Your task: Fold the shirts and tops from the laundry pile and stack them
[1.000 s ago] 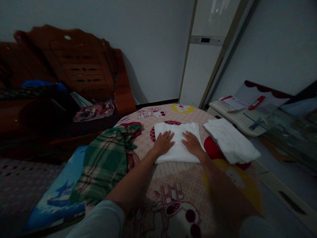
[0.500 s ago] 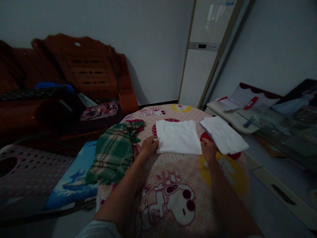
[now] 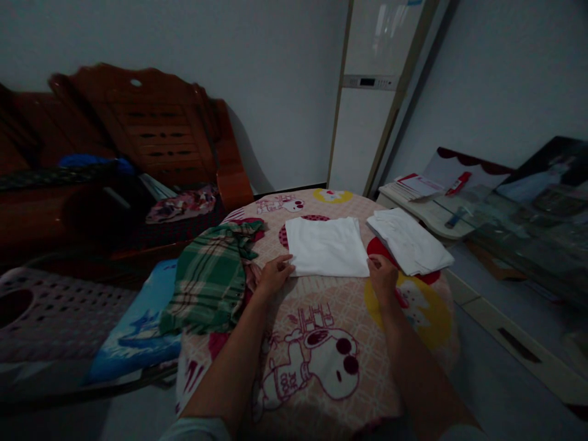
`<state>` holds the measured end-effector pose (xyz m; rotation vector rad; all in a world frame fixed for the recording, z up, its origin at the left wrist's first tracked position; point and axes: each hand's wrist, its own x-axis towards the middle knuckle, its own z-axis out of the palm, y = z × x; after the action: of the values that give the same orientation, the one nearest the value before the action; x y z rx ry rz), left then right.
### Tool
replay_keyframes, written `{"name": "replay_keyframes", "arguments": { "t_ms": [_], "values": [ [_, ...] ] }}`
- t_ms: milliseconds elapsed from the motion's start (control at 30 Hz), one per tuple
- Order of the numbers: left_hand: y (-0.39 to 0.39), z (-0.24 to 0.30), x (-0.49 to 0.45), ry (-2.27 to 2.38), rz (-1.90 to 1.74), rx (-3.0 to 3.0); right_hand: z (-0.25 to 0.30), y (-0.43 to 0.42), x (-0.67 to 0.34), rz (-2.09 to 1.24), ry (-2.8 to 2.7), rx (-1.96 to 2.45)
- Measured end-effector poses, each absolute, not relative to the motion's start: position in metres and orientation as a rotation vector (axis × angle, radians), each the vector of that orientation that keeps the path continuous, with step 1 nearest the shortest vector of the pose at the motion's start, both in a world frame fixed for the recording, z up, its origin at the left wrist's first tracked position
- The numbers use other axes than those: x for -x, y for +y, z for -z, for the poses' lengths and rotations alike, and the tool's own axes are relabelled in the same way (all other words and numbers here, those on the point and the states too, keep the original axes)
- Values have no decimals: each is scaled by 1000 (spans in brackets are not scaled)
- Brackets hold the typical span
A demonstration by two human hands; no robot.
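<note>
A folded white garment (image 3: 325, 248) lies flat on the round table, its near edge toward me. My left hand (image 3: 276, 274) is closed at its near left corner, thumb and fingers pinching the edge. At the near right corner, my right hand (image 3: 383, 273) pinches the cloth the same way. Just to the right rests a second folded white garment (image 3: 408, 242), touched by neither hand. Left of my left forearm, a crumpled green plaid shirt (image 3: 209, 278) hangs partly over the table's side.
A patterned tablecloth (image 3: 362, 324) covers the round table. On the left are a carved wooden bench (image 3: 156, 135), a blue picture cushion (image 3: 138, 337) and a perforated plastic chair (image 3: 68, 312). A glass-topped cabinet (image 3: 519, 239) stands at right, a tall air conditioner (image 3: 362, 128) behind.
The view has shifted slightly, so the whole scene sits a little further left and higher. Both hands stay at the near corners of the white garment, whose near edge now looks straighter.
</note>
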<state>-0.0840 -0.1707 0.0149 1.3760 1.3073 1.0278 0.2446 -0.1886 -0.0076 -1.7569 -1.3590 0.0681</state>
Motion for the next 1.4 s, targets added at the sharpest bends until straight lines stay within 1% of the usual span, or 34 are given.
{"name": "replay_keyframes", "arguments": {
  "t_ms": [167, 300, 433, 600, 767, 867, 967, 1067, 1167, 1300, 1400],
  "values": [
    [-180, -23, 81, 1059, -856, -1310, 7, -189, -248, -132, -1397, 1780],
    [-183, -24, 78, 943, -808, -1329, 8, -189, -250, -232, -1358, 1695],
    [-180, -20, 75, 932, -739, -1371, 9, -186, -253, -253, -1403, 1697],
    [-176, -18, 76, 997, -846, -1298, 10, -184, -256, -250, -1281, 1720],
    [-183, -25, 75, 886, -677, -1346, 11, -184, -257, -263, -1345, 1729],
    [-186, -27, 72, 878, -640, -1361, 12, -183, -258, -263, -1379, 1726],
    [-184, -25, 68, 933, -715, -1333, 14, -182, -259, -247, -1343, 1726],
    [-178, -16, 68, 1054, -872, -1285, 16, -182, -260, -233, -1303, 1730],
    [-173, -7, 74, 1222, -945, -1374, 17, -182, -261, -220, -1309, 1751],
    [-173, -6, 81, 1477, -886, -1678, 17, -181, -260, -176, -1326, 1826],
    [-177, -13, 82, 1702, -735, -1884, 16, -182, -256, -83, -1371, 1914]
  ]
}}
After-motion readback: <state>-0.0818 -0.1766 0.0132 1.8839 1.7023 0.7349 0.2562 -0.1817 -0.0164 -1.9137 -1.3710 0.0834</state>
